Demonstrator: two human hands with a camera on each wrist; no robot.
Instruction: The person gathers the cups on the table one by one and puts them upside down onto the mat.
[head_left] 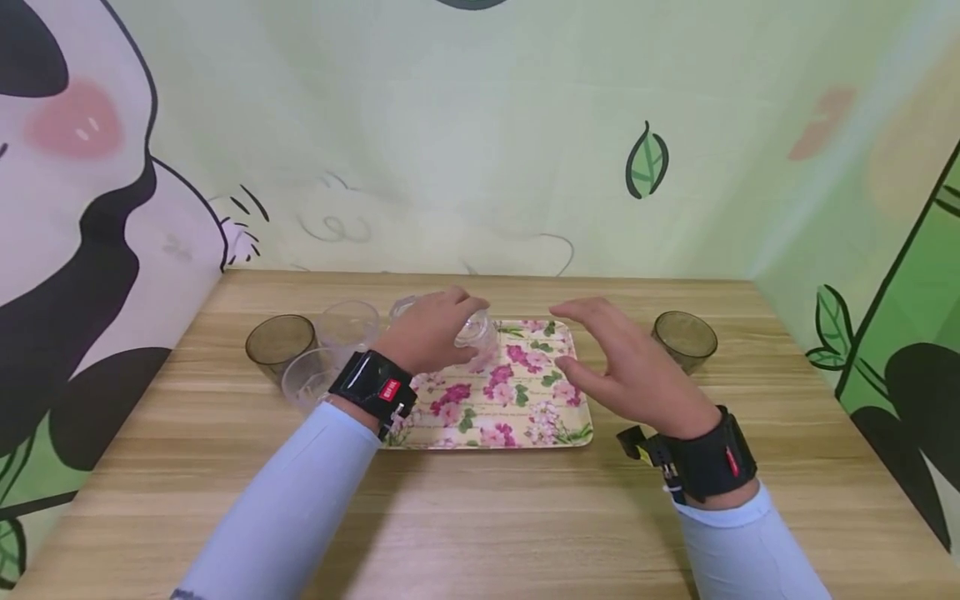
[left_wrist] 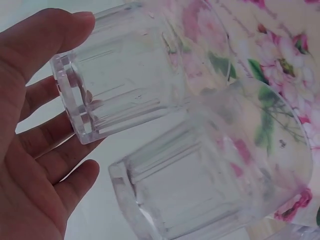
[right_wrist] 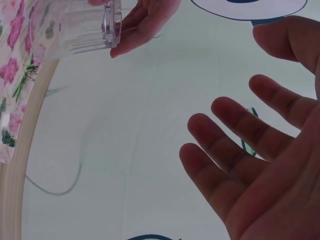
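Left hand (head_left: 431, 335) of mine grips a clear glass (left_wrist: 130, 75) by its base, mouth down over the floral tray (head_left: 525, 425); can't tell if the rim touches. Second clear glass (left_wrist: 200, 175) right beside it, facing the same way. My right hand (head_left: 630, 367) is wide and empty, near the tray's right edge. Tinted glass (head_left: 684, 346) beyond it on the table (head_left: 525, 533); another tinted glass (head_left: 277, 350) plus two clear tumblers (head_left: 349, 323) left of the tray.

Wood-grain table (head_left: 487, 517) | floral tray (head_left: 510, 417) | left smoky glass (head_left: 279, 343) | two clear glasses (head_left: 349, 325) | right smoky glass (head_left: 685, 340)
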